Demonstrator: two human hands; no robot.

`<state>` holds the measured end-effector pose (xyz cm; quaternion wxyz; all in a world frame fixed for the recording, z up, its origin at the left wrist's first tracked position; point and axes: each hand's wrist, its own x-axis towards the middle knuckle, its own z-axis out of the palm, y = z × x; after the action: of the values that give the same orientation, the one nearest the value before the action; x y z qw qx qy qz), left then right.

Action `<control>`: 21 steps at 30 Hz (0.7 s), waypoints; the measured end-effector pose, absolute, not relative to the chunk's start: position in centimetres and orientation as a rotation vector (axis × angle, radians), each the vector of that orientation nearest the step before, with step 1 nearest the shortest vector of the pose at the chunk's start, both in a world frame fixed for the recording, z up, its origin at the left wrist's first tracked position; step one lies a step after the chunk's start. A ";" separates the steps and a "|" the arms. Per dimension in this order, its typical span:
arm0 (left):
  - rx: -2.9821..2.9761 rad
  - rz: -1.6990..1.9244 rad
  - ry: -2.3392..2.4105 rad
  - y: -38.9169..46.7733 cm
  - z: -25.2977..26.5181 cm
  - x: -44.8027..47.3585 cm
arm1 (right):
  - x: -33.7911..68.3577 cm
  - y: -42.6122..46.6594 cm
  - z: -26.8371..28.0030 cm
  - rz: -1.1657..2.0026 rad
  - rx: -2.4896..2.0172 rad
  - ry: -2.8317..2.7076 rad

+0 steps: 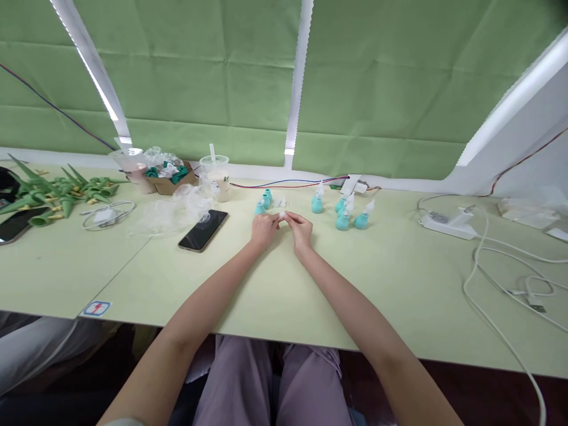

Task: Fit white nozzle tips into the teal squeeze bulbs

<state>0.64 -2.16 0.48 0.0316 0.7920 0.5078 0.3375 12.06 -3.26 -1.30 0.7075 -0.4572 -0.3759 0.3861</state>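
Observation:
My left hand [265, 229] and my right hand [300, 229] meet above the table, fingertips closed in a pinch. Between them is a small white piece [282, 216], mostly covered by the fingers, too small to name exactly. Just beyond my left hand stand teal bulb-shaped pieces [260, 207] without tall white tips. Several tiny white parts [281, 203] lie behind the fingertips. To the right of my right hand, several teal bulbs with white pointed tips stand upright, among them a front one [342, 222] and a right-hand one [361, 220].
A black phone [203, 231] lies left of my hands, near crumpled clear plastic [166, 213]. Behind are a drink cup [217, 180] and a cardboard box [171, 184]. Green spiky pieces [66, 192] lie far left. A power strip [448, 226] and white cables [477, 278] occupy the right.

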 end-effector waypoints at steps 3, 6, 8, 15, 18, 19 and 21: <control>2.452 1.038 1.572 -2.1 0.4 0.6 | 12.1 -3.3 -1.3 0.841 -1.009 -0.841; 2.460 1.037 1.585 -2.1 0.4 0.6 | 12.1 -3.4 -1.1 0.862 -1.050 -0.881; 2.474 1.021 1.593 -2.1 0.5 0.6 | 12.1 -3.4 -1.1 0.881 -1.080 -0.896; 2.562 0.959 1.612 -2.2 0.6 0.5 | 13.1 -2.6 -1.3 1.020 -1.063 -0.895; 2.644 0.916 1.598 -2.1 0.6 0.5 | 13.9 -2.2 -1.4 1.138 -1.069 -0.921; 2.679 0.899 1.584 -2.1 0.6 0.5 | 14.1 -2.0 -1.5 1.163 -1.066 -0.914; 2.742 0.870 1.550 -2.0 0.5 0.5 | 14.3 -1.8 -1.6 1.173 -1.061 -0.875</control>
<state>0.48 -2.02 0.48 -0.0630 0.8373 0.4735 0.2659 14.35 -1.82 -1.57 0.6185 -0.4614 -0.3803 0.5099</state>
